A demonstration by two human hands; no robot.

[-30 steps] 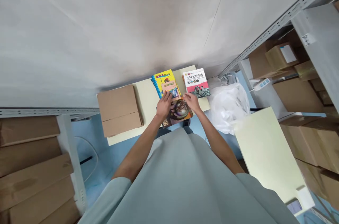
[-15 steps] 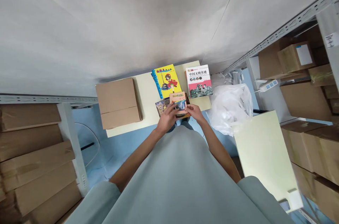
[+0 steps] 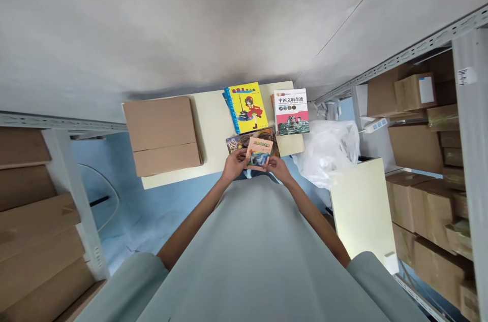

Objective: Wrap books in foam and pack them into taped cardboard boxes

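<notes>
A small peach-coloured book with a colourful picture on its cover is held by its two sides, close to my body. My left hand grips its left edge and my right hand its lower right edge, fingers closed on both. Beneath and behind it, a dark illustrated book lies at the front edge of the table, partly covered. Farther back lies a yellow book with a red-clad figure, on top of blue-edged ones. To its right, a white and pink book tops another stack.
A flat cardboard box sits on the left of the pale table. A white plastic bag bulges at its right end, beside a second pale table. Shelves with cardboard boxes flank both sides.
The peach book has been drawn slightly nearer my body and tilted, uncovering more of the dark book behind it. Both hands stay on it. The camera view has shifted a little.
</notes>
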